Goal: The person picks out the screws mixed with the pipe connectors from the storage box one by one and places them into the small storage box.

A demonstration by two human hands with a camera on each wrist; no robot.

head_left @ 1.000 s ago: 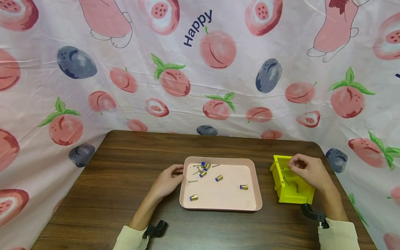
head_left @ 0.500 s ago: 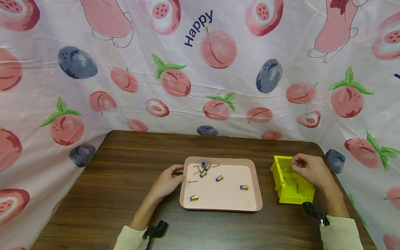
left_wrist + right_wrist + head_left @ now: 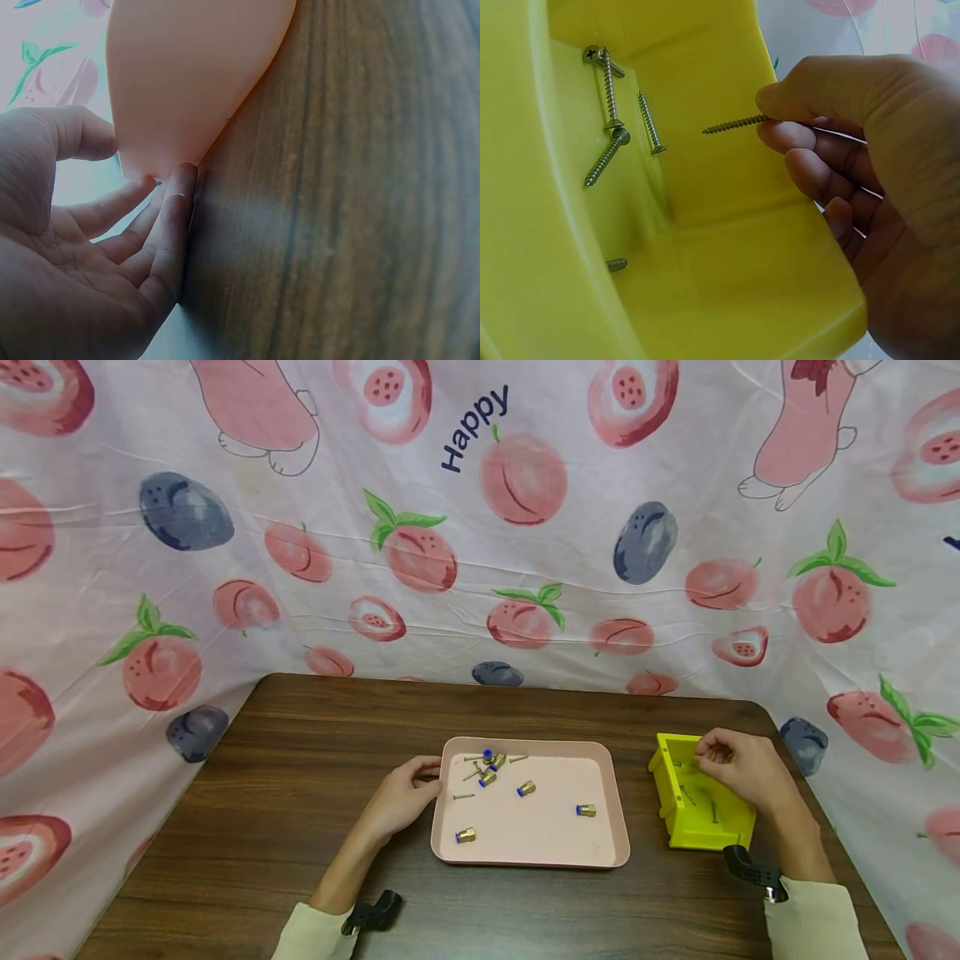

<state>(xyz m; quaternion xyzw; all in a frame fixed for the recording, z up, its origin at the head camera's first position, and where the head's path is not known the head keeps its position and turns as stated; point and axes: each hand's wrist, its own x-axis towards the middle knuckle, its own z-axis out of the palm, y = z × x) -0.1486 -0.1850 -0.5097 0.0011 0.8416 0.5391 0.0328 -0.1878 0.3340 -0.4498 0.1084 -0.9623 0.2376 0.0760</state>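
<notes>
Beside the pink tray [image 3: 540, 839], the left hand [image 3: 402, 795] is resting relaxed fingers against its edge. At the mouth of the yellow bin [image 3: 708, 838], the right hand [image 3: 738, 768] is pinching one screw [image 3: 735, 124]; other screws [image 3: 609, 86] are lying inside. Little is shifting since a second ago, so that screw's handling seems unfinished. Beyond, fruit-patterned cloth [image 3: 577, 543] is hanging.

**Screened tabletop work area**
Table [image 3: 315, 735]: wood-grain. Cloth [image 3: 581, 543]: fruit-printed, hung behind and at both sides, hiding whatever lies beyond. Tray [image 3: 525, 839]: pink, holding brass fittings [image 3: 527, 787] and screws [image 3: 463, 796]. Bin [image 3: 705, 838]: yellow, holding more screws. Mounts [image 3: 378, 910]: black, one at each wrist. Home, workshop or lab: cannot be told.
</notes>
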